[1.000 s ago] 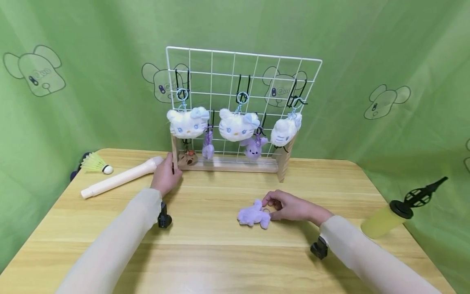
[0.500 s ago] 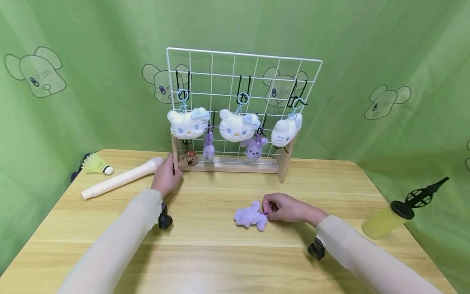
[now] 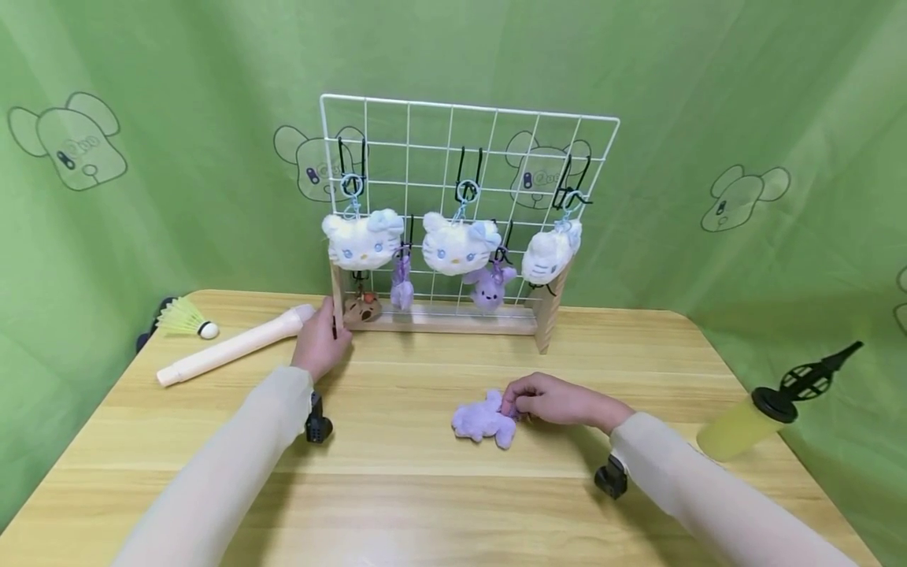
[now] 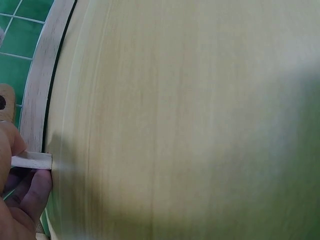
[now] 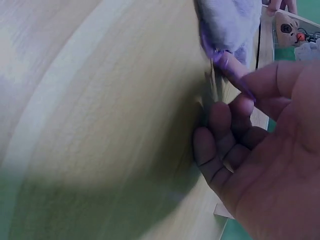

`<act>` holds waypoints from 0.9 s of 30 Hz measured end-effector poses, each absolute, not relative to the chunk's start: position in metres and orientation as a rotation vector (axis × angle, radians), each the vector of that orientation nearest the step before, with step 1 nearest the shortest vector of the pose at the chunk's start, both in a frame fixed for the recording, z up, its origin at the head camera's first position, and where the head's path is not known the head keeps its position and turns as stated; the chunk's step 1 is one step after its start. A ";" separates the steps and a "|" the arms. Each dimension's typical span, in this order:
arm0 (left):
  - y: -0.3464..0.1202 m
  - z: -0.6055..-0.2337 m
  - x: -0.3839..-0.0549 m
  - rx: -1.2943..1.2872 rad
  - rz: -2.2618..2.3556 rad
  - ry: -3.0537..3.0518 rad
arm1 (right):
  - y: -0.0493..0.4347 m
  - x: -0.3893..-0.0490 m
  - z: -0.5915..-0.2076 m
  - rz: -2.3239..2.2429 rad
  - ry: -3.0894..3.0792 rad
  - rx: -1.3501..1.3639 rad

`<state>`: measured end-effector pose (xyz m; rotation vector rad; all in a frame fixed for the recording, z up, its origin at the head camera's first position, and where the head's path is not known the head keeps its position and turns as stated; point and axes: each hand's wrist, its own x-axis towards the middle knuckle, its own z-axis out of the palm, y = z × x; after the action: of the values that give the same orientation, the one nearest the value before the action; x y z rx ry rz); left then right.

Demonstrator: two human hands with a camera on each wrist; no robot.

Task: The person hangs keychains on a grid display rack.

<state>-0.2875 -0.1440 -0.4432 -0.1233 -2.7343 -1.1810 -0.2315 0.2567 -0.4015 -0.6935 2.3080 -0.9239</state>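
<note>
My left hand (image 3: 319,346) grips the left wooden end post (image 4: 32,160) of a white wire grid rack (image 3: 453,103), thumb on one side and fingers on the other. On the table in front of the rack lies a purple plush keychain (image 3: 476,420). At its right end my right hand (image 3: 556,399) has curled fingers, pinching the purple strap (image 5: 218,56) by the plush. A blurred metal ring (image 5: 214,85) hangs below the strap in the right wrist view. White cat-face plush keychains (image 3: 460,242) hang from the rack's upper black hooks.
Purple plush keychains (image 3: 489,288) and a brown plush (image 3: 363,307) hang lower on the rack. A pale pink tube (image 3: 234,346) and a shuttlecock (image 3: 186,318) lie at the left. A yellow bottle with a black lid (image 3: 740,429) stands at the right edge.
My right hand's fingers have shifted from the ring onto the purple strap, and the plush has slid slightly left. The left hand stays on the rack's post.
</note>
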 end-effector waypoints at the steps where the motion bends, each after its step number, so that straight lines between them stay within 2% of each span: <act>1: -0.144 -0.443 -0.287 -0.123 -1.182 -2.737 | 0.257 -0.232 -0.402 -0.937 2.305 -0.688; 9: -0.143 -0.442 -0.285 -0.114 -1.190 -2.743 | 0.258 -0.232 -0.401 -0.974 2.308 -0.626; 17: -0.143 -0.442 -0.286 -0.106 -1.193 -2.742 | 0.264 -0.233 -0.402 -0.880 2.331 -0.799; 27: -0.144 -0.445 -0.287 -0.121 -1.177 -2.733 | 0.265 -0.231 -0.404 -0.799 2.387 -0.857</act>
<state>-0.2868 -0.1439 -0.4446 -0.1207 -2.7330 -1.1768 -0.2312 0.2650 -0.4039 -0.8567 2.3873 -0.7991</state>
